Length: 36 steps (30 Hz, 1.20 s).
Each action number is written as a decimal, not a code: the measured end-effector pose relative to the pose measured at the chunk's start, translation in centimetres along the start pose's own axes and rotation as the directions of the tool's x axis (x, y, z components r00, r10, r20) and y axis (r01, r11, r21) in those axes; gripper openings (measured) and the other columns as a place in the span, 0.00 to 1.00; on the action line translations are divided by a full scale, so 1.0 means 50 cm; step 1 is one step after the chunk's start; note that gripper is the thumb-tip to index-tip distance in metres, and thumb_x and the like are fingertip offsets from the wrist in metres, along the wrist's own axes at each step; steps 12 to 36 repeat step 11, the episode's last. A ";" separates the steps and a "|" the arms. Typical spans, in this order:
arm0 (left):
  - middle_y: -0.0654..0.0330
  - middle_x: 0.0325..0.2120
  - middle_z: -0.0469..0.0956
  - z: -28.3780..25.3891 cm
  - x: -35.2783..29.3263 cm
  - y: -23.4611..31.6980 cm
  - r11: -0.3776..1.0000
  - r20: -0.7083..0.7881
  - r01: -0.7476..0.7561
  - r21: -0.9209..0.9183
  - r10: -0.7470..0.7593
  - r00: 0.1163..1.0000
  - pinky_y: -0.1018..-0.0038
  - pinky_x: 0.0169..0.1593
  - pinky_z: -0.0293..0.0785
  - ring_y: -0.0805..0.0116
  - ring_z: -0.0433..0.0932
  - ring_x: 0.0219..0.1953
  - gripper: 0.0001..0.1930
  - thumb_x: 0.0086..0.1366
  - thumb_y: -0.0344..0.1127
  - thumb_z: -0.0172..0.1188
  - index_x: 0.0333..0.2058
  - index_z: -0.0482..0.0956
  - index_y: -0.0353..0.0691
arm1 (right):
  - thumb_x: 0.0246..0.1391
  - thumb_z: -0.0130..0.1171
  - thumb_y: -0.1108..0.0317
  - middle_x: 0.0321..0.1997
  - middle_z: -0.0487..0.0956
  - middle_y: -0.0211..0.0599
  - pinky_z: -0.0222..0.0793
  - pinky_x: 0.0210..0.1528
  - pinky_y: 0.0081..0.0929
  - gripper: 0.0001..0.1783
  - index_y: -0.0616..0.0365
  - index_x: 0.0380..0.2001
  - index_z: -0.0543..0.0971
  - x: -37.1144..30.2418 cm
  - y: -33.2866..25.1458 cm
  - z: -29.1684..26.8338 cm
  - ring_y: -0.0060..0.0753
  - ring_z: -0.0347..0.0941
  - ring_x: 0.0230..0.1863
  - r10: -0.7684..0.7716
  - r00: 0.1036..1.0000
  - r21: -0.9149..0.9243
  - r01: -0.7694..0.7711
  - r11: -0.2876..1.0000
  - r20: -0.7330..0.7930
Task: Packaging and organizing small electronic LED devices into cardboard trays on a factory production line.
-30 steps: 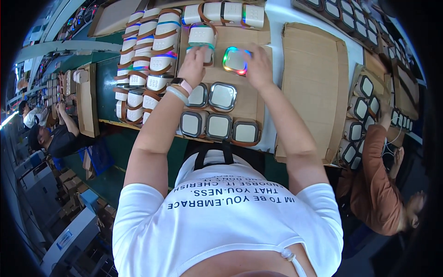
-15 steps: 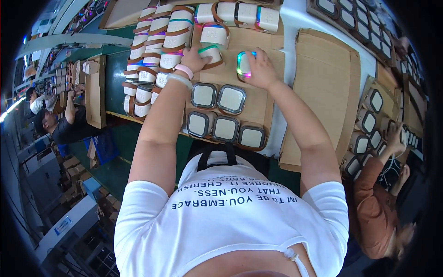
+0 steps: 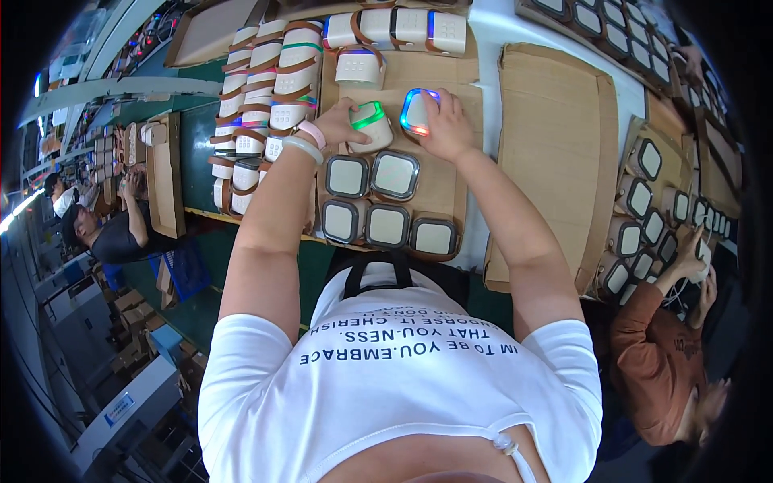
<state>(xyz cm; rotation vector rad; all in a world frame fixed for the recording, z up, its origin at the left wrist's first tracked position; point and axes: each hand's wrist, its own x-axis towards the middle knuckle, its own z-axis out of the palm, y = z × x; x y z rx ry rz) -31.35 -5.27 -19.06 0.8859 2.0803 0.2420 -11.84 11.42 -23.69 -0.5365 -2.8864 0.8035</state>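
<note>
My left hand point(image 3: 340, 127) is closed around a white box-shaped device point(image 3: 374, 138) with rounded corners and a green-lit rim, its thumb on the near side. To its right, my right hand point(image 3: 445, 127) grips a similar device point(image 3: 415, 114), whose rim glows blue and red around a pale square face. Both are over a cardboard tray point(image 3: 451, 181). Just nearer to me, several dark-rimmed devices point(image 3: 394, 175) lie in the tray with pale faces up. Beyond my hands stands a white device point(image 3: 359, 68) with a brown strap.
Rows of strapped white devices point(image 3: 298, 76) fill the left side, and another row point(image 3: 411, 30) lies at the far edge. A flat cardboard tray point(image 3: 555, 145) lies on the right. Co-workers sit at both sides; one in a brown top point(image 3: 656, 346) handles a device with a white cable.
My left hand has brought its green-lit device nearer to me and to the right, away from the strapped rows. My right hand keeps its device, whose rim colours have changed.
</note>
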 end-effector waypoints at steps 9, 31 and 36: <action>0.53 0.48 0.71 0.061 -0.146 0.049 0.421 -0.291 -0.222 -0.880 -0.107 0.951 0.64 0.50 0.72 0.61 0.72 0.50 0.37 0.57 0.46 0.64 0.60 0.56 0.38 | 0.37 0.63 0.68 0.58 0.64 0.55 0.62 0.59 0.44 0.44 0.56 0.61 0.57 -0.072 0.003 -0.055 0.53 0.61 0.60 0.416 0.909 0.696 -0.292 0.656 -0.011; 0.55 0.53 0.68 0.070 -0.181 0.041 0.065 -0.320 -0.320 -0.945 0.009 0.947 0.61 0.50 0.72 0.60 0.71 0.52 0.36 0.58 0.43 0.62 0.61 0.55 0.42 | 0.41 0.63 0.67 0.61 0.62 0.57 0.59 0.62 0.45 0.38 0.53 0.58 0.62 -0.099 0.027 -0.105 0.51 0.57 0.65 0.277 0.952 0.986 -0.152 0.071 0.127; 0.55 0.53 0.68 0.070 -0.181 0.041 0.065 -0.320 -0.320 -0.945 0.009 0.947 0.61 0.50 0.72 0.60 0.71 0.52 0.36 0.58 0.43 0.62 0.61 0.55 0.42 | 0.41 0.63 0.67 0.61 0.62 0.57 0.59 0.62 0.45 0.38 0.53 0.58 0.62 -0.099 0.027 -0.105 0.51 0.57 0.65 0.277 0.952 0.986 -0.152 0.071 0.127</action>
